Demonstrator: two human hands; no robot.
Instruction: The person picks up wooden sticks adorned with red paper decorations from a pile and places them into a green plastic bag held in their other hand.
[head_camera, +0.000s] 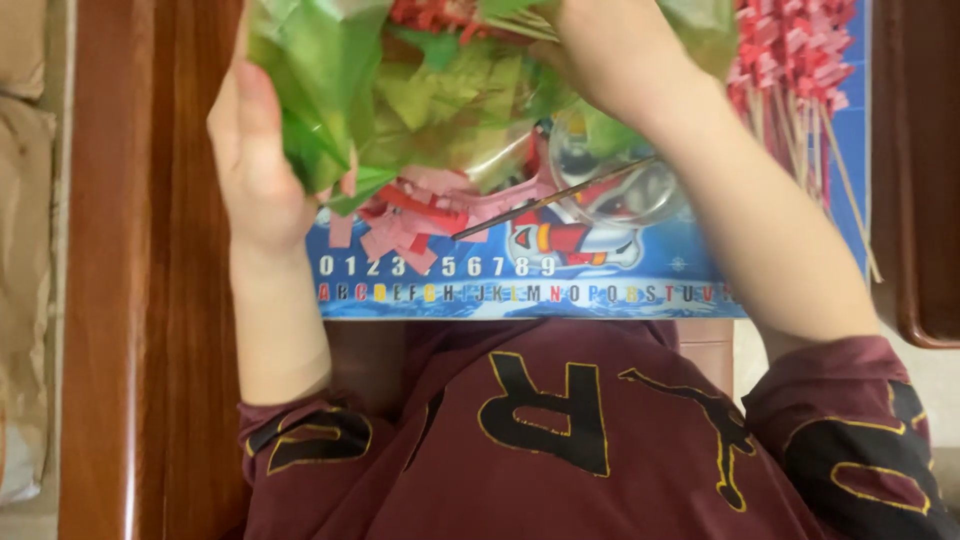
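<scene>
My left hand (252, 150) grips the left side of a clear plastic bag (330, 90) stuffed with green paper pieces. Reaching into the top of that bag is my right hand (610, 55); its fingers are hidden among the green paper. Under the bag lie loose pink and red paper scraps (420, 215). A thin wooden stick (545, 203) rests across a small clear bowl (625, 185). All of this sits on a blue picture mat (600, 290).
A bundle of thin sticks with red and pink paper tips (800, 70) lies at the mat's right. A dark wooden bench edge (150, 300) runs down the left, and a brown tray rim (920, 200) stands at the right. My maroon shirt (600, 430) fills the bottom.
</scene>
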